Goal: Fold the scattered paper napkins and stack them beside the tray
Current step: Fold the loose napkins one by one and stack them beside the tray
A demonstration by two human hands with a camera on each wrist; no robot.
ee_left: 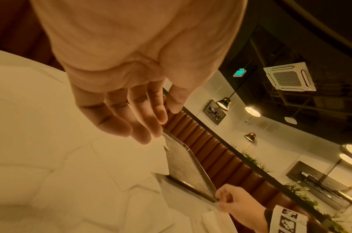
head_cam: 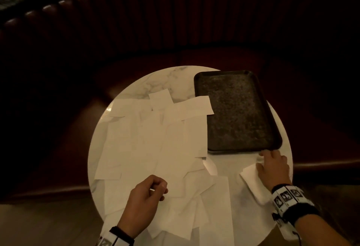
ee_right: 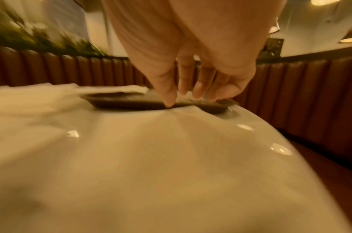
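Across the round marble worktop (head_cam: pixel 175 78), unfolded scattered napkins (head_cam: pixel 155 144) overlap from the far-left edge to the near edge. At the far-right edge lies the dark tray (head_cam: pixel 239 109), holding nothing but one napkin corner lapping its left rim. By the tray's near-right corner, the right hand (head_cam: pixel 272 167) rests relaxed fingers on a folded napkin (head_cam: pixel 251 177), seemingly starting the stack. The left hand (head_cam: pixel 146 197), loosely curled, holds nothing I can make out. Next: lift one loose sheet.
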